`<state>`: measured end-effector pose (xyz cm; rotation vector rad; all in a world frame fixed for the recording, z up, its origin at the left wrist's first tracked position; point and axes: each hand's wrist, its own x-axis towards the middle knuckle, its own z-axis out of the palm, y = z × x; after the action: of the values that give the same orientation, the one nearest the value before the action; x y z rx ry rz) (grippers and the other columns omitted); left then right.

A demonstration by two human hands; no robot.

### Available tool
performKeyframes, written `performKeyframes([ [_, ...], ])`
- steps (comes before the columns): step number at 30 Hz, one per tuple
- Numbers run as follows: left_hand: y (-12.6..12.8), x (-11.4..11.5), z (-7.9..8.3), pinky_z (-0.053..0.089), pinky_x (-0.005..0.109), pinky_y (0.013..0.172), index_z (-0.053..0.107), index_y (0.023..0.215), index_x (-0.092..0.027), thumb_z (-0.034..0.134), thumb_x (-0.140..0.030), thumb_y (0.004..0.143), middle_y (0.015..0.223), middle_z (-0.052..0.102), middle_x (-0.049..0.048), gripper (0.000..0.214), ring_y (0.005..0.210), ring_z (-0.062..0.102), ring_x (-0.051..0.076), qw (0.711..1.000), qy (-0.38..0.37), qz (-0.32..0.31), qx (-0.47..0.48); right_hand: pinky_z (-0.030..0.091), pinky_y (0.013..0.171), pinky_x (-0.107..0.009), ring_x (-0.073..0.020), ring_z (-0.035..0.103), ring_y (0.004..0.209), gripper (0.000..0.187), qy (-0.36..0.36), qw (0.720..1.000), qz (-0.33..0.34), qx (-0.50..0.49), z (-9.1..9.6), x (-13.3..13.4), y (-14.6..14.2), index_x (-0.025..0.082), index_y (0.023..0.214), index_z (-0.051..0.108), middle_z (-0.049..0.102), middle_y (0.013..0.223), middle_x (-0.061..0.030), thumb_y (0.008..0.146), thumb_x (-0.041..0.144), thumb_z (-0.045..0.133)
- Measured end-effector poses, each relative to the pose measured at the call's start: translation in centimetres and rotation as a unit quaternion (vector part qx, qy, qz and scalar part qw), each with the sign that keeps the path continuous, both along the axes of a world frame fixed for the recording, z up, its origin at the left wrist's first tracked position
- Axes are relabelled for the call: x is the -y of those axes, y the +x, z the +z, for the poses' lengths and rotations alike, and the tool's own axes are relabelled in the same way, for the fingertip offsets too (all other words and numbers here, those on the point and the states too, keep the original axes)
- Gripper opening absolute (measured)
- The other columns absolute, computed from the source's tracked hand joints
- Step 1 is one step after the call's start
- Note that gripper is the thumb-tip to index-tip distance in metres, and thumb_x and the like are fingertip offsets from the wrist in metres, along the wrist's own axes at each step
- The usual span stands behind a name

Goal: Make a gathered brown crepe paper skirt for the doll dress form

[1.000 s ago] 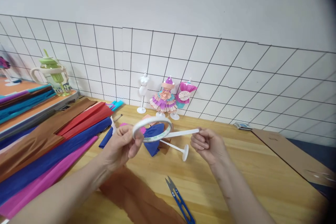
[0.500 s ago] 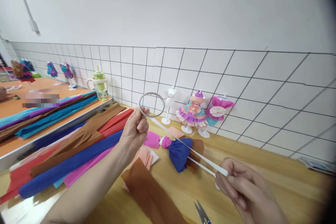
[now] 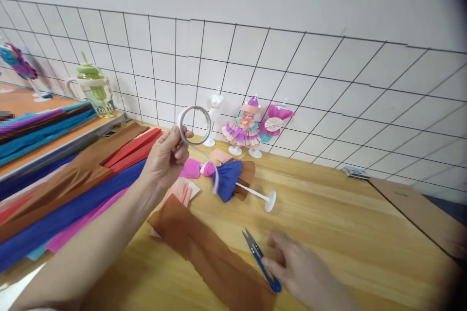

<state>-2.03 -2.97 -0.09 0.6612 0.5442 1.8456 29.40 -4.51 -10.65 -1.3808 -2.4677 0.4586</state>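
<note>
My left hand [image 3: 168,153] is closed on the edge of a roll of white tape [image 3: 208,131] and holds it up above the table. A loose strip of tape curls down from the roll, its free end hanging in front of the blue skirt. My right hand [image 3: 295,267], somewhat blurred, is low at the right with thumb and forefinger apart. Its thumb is at the blue thread snips [image 3: 269,277], which lie partly on a brown crepe paper strip [image 3: 204,248]. Behind them a small dress form lies on its side, wearing a blue and brown skirt [image 3: 226,181].
Upright along the wall stand a bare white dress form [image 3: 216,102] and two dressed ones, including a ruffled dress [image 3: 243,129]. Crepe paper strips [image 3: 87,204] cover the left side. A green-lidded cup [image 3: 95,90] stands beyond them. A brown board [image 3: 416,204] lies far right.
My right hand has let go of the tape strip and moved down to the snips. The strip, stretched between both hands before, now dangles from the roll. The view has turned right and down.
</note>
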Motion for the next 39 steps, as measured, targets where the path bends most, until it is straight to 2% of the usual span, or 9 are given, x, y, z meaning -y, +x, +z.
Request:
performKeyframes([
  [6, 2.0, 0.5, -0.7, 0.026, 0.011, 0.035, 0.064, 0.074, -0.01, 0.08, -0.03, 0.067, 0.069, 0.066, 0.0005, 0.027, 0.037, 0.035, -0.001, 0.998, -0.006, -0.031, -0.049, 0.031, 0.051, -0.027, -0.018, 0.052, 0.052, 0.013, -0.014, 0.994, -0.077, 0.071, -2.2, 1.2, 0.7, 0.024, 0.061, 0.04, 0.056, 0.059, -0.0015, 0.069, 0.016, 0.047],
  [9, 2.4, 0.7, -0.9, 0.026, 0.012, 0.036, 0.065, 0.073, -0.01, 0.08, -0.032, 0.067, 0.07, 0.067, 0.0007, 0.027, 0.037, 0.035, -0.001, 0.997, -0.011, -0.037, -0.062, 0.031, 0.051, -0.026, -0.0153, 0.046, 0.05, 0.012, -0.099, 0.991, -0.085, -0.039, -1.8, 0.4, 1.0, 0.024, 0.06, 0.036, 0.045, 0.054, 0.0028, 0.064, 0.02, 0.046],
  [14, 3.3, 1.1, -1.3, 0.021, 0.013, 0.037, 0.066, 0.071, -0.01, 0.08, -0.035, 0.067, 0.068, 0.068, 0.0022, 0.028, 0.038, 0.033, -0.001, 0.995, -0.028, -0.052, -0.08, 0.031, 0.044, -0.022, -0.0111, 0.04, 0.048, 0.012, -0.283, 0.92, -0.093, -0.254, 0.5, -0.1, 0.4, 0.023, 0.077, 0.045, 0.044, 0.06, 0.0055, 0.065, 0.025, 0.046],
  [16, 3.6, 1.3, -1.5, 0.021, 0.014, 0.039, 0.066, 0.07, -0.01, 0.077, -0.036, 0.069, 0.071, 0.069, 0.0036, 0.028, 0.039, 0.033, -0.001, 0.993, -0.033, -0.058, -0.096, 0.032, 0.045, -0.022, -0.013, 0.045, 0.053, 0.016, -0.261, 0.918, -0.09, -0.284, 2.5, -0.3, -0.7, 0.023, 0.086, 0.049, 0.046, 0.061, 0.0039, 0.073, 0.032, 0.046],
  [18, 3.9, 1.5, -1.6, 0.021, 0.015, 0.04, 0.066, 0.07, -0.01, 0.076, -0.037, 0.072, 0.074, 0.07, 0.0047, 0.028, 0.04, 0.033, -0.001, 0.991, -0.038, -0.067, -0.11, 0.034, 0.048, -0.023, -0.0136, 0.047, 0.055, 0.022, -0.219, 0.943, -0.058, -0.244, 4.8, -0.6, -2.1, 0.022, 0.087, 0.055, 0.047, 0.061, 0.0026, 0.083, 0.04, 0.044],
  [21, 4.2, 1.6, -1.8, 0.021, 0.016, 0.042, 0.067, 0.071, -0.011, 0.075, -0.038, 0.072, 0.074, 0.07, 0.0049, 0.028, 0.04, 0.033, -0.001, 0.989, -0.046, -0.075, -0.115, 0.041, 0.058, -0.028, -0.0166, 0.053, 0.063, 0.028, -0.097, 0.981, 0.058, -0.156, 7.9, -1.2, -4.5, 0.021, 0.086, 0.061, 0.058, 0.07, -0.0017, 0.088, 0.041, 0.042],
  [23, 4.2, 1.7, -1.9, 0.019, 0.016, 0.042, 0.068, 0.071, -0.012, 0.075, -0.039, 0.073, 0.073, 0.07, 0.0049, 0.028, 0.041, 0.032, -0.001, 0.989, -0.045, -0.078, -0.117, 0.043, 0.066, -0.032, -0.0196, 0.058, 0.071, 0.027, -0.015, 0.992, 0.08, -0.094, 9.2, -1.6, -5.9, 0.021, 0.086, 0.064, 0.064, 0.08, -0.0046, 0.089, 0.037, 0.042],
  [29, 4.5, 1.9, -1.9, 0.017, 0.018, 0.041, 0.07, 0.073, -0.013, 0.076, -0.039, 0.071, 0.073, 0.07, 0.003, 0.026, 0.039, 0.031, -0.001, 0.989, -0.06, -0.082, -0.11, 0.041, 0.062, -0.034, -0.0215, 0.058, 0.068, 0.03, 0.058, 0.995, 0.072, 0.036, 10.4, -2.5, -8.8, 0.02, 0.08, 0.063, 0.062, 0.075, -0.0062, 0.09, 0.033, 0.038],
  [39, 4.9, 2.0, -2.5, 0.016, 0.019, 0.042, 0.069, 0.07, -0.013, 0.075, -0.04, 0.071, 0.059, 0.064, 0.0003, 0.028, 0.038, 0.029, 0.0, 0.985, -0.084, -0.087, -0.122, 0.036, 0.061, -0.031, -0.0189, 0.055, 0.066, 0.025, 0.042, 0.996, 0.084, 0.01, 10.8, -3.0, -10.4, 0.02, 0.071, 0.06, 0.062, 0.07, -0.0041, 0.088, 0.028, 0.044],
])
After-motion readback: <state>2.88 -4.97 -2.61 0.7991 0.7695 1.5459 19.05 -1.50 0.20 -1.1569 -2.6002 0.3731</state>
